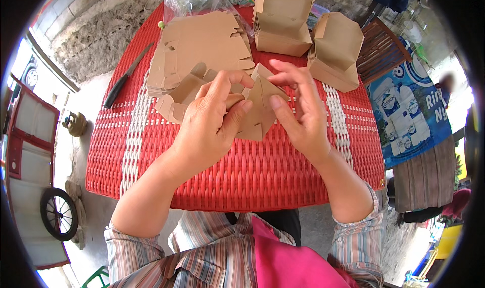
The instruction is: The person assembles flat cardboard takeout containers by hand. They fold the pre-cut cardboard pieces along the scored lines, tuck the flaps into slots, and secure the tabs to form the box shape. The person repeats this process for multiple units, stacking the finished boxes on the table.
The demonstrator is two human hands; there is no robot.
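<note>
The work was partly done, as I judged from how the things lay. On the woven red and white desk (242,182) there was a stack of flat cardboard sheets (202,40), and I took this stack as my landmark. Its sheets were cut and creased but not yet raised into shape, so it seemed that a good part remained; their exact number could not be counted.

To the right of the stack stood two piles of formed boxes, the first pile (283,35) nearer to it and the second pile (333,55) farther. Their lids stood open, and in each pile several boxes seemed to be nested together. This was the finished portion.

The carton (255,121) in hand was on the near side of the stack, toward its right, and was only half formed: some panels were bent up at the corner, while the flaps at its left end were loose. The left hand (209,118) gripped its edge between thumb and fingers. The right hand (305,111) was loosely spread, with the thumb against a panel; whether its fingers pressed the far side, I could not tell.

A knife (126,78) lay left of the stack, apart from it.
</note>
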